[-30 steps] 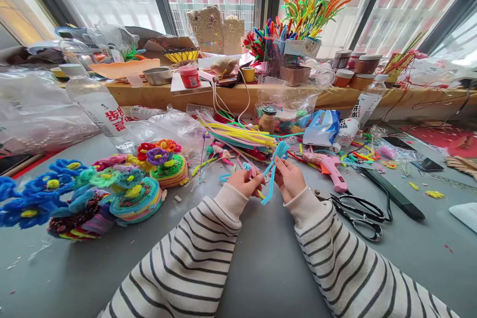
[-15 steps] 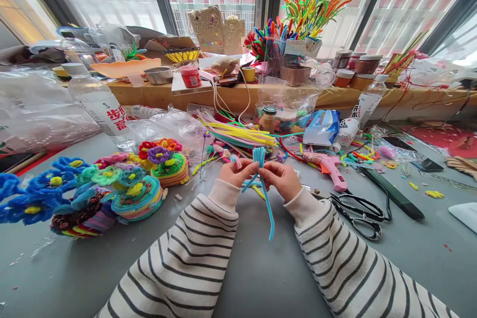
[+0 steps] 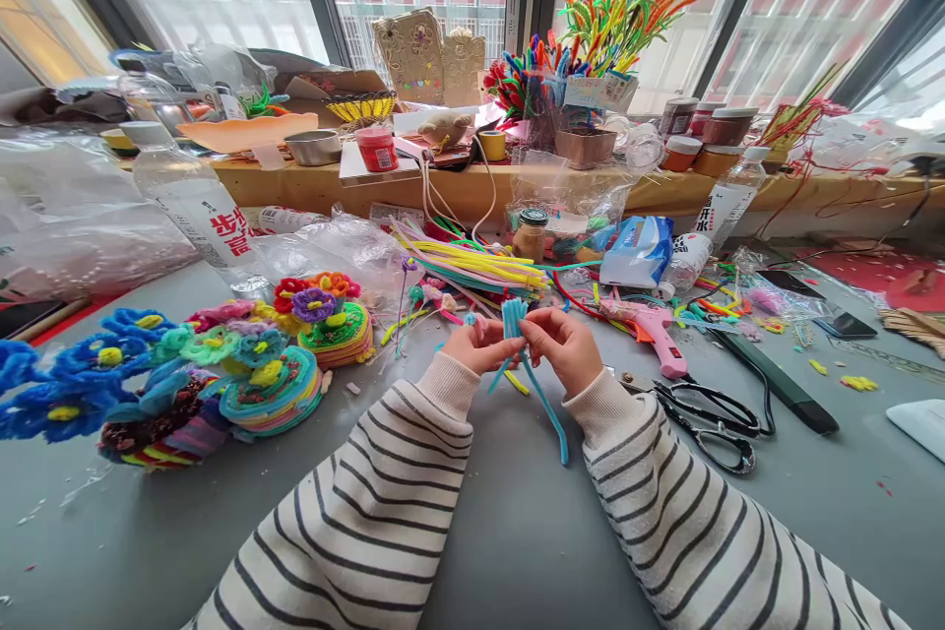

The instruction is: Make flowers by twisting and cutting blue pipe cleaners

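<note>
My left hand (image 3: 479, 346) and my right hand (image 3: 567, 346) meet above the grey table (image 3: 517, 532), both pinching a folded bundle of light blue pipe cleaner (image 3: 515, 320). The folded loops stick up between my fingertips. One loose blue tail (image 3: 550, 413) hangs down and curls toward my right sleeve. Both arms wear white sleeves with dark stripes.
Finished pipe-cleaner flowers and coiled discs (image 3: 273, 384) lie at the left. A pile of loose coloured pipe cleaners (image 3: 472, 268) sits just beyond my hands. A pink glue gun (image 3: 654, 327) and black scissors (image 3: 713, 423) lie at the right. Bottles, jars and bags crowd the back ledge.
The blue bundle turned from slanting to upright between my fingertips. Its loose tail, which hung straight down, now swings right toward my right wrist. Both hands shifted slightly right.
</note>
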`<state>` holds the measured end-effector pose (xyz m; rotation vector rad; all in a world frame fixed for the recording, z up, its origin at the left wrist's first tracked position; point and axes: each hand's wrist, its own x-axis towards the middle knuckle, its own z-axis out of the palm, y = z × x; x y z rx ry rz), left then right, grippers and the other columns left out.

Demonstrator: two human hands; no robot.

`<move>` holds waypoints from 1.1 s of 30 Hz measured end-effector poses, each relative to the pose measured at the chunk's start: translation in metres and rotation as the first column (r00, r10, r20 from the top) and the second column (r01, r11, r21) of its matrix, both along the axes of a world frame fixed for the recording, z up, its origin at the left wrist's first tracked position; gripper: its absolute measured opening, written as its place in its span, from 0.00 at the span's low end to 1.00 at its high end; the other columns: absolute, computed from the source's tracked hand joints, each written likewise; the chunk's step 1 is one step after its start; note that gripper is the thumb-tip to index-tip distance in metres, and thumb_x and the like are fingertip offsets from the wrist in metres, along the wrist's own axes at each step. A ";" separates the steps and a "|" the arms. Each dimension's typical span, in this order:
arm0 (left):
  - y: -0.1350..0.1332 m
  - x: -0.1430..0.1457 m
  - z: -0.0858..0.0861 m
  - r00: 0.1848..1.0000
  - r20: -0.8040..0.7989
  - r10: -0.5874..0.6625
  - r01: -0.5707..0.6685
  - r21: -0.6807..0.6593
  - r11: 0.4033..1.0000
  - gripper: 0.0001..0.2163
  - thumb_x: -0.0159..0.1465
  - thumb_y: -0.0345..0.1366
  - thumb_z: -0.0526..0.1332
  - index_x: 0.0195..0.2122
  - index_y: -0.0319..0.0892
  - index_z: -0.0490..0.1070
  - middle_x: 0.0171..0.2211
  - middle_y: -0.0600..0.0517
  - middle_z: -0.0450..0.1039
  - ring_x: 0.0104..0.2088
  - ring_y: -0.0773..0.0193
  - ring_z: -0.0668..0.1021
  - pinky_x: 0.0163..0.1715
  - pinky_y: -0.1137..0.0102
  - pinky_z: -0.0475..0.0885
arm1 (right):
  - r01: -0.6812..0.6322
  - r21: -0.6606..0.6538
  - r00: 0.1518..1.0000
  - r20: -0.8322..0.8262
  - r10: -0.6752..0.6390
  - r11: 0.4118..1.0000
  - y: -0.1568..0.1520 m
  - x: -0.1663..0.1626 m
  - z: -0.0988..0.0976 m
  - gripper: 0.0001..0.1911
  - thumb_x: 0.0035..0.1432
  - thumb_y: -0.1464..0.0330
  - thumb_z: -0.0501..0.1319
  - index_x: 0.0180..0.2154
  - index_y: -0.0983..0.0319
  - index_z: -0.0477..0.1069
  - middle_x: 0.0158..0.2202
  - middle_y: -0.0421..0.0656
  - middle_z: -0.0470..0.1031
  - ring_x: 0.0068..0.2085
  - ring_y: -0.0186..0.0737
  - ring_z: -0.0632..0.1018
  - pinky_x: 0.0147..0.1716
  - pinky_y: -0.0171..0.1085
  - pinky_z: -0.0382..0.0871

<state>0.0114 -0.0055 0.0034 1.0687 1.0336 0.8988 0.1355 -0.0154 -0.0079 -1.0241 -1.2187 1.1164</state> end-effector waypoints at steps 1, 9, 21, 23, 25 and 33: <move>0.000 0.000 -0.001 1.000 0.006 -0.022 0.022 -0.010 1.000 0.14 0.34 0.37 0.66 0.22 0.35 0.68 0.16 0.55 0.68 0.19 0.71 0.71 0.24 0.73 0.68 | -0.001 0.007 1.000 0.016 0.001 1.000 -0.001 0.000 0.000 0.10 0.39 0.62 0.59 0.24 0.63 0.64 0.14 0.34 0.64 0.14 0.27 0.63 0.12 0.30 0.58; -0.003 0.001 0.003 0.995 -0.044 -0.087 0.085 -0.040 0.996 0.13 0.33 0.37 0.66 0.16 0.34 0.65 0.14 0.52 0.69 0.17 0.69 0.71 0.20 0.72 0.69 | 0.133 0.106 0.984 0.109 -0.144 0.985 -0.004 -0.001 0.005 0.09 0.40 0.64 0.59 0.23 0.62 0.65 0.19 0.36 0.65 0.20 0.29 0.65 0.20 0.30 0.59; -0.001 0.000 0.001 0.998 0.025 -0.064 0.066 -0.084 0.994 0.16 0.33 0.37 0.66 0.20 0.36 0.64 0.16 0.53 0.69 0.19 0.67 0.73 0.21 0.72 0.68 | 0.201 0.216 0.954 0.178 -0.241 0.956 -0.008 -0.003 0.005 0.06 0.45 0.65 0.56 0.25 0.62 0.62 0.20 0.37 0.64 0.22 0.30 0.66 0.22 0.31 0.60; -0.002 0.001 0.004 0.997 -0.010 -0.080 0.079 -0.066 0.995 0.15 0.32 0.38 0.66 0.19 0.35 0.64 0.15 0.54 0.69 0.17 0.69 0.71 0.19 0.73 0.67 | 0.178 0.208 0.963 0.162 -0.213 0.962 -0.008 -0.003 0.005 0.07 0.44 0.65 0.56 0.25 0.61 0.61 0.21 0.37 0.63 0.21 0.30 0.65 0.21 0.30 0.59; -0.003 0.001 0.007 0.994 -0.041 -0.106 0.104 -0.048 0.993 0.15 0.33 0.38 0.66 0.19 0.35 0.66 0.14 0.54 0.68 0.15 0.71 0.70 0.18 0.74 0.66 | 0.127 0.172 0.980 0.130 -0.150 0.977 -0.008 -0.003 0.006 0.07 0.44 0.64 0.56 0.26 0.61 0.61 0.20 0.36 0.62 0.20 0.29 0.64 0.20 0.30 0.58; 0.001 -0.001 -0.002 0.994 -0.055 -0.096 0.098 0.042 0.994 0.13 0.35 0.39 0.65 0.18 0.36 0.68 0.16 0.53 0.69 0.16 0.71 0.69 0.13 0.77 0.63 | 0.001 0.081 0.998 0.055 -0.005 0.997 -0.004 -0.001 0.006 0.11 0.42 0.61 0.58 0.22 0.61 0.58 0.14 0.31 0.56 0.15 0.25 0.57 0.15 0.29 0.50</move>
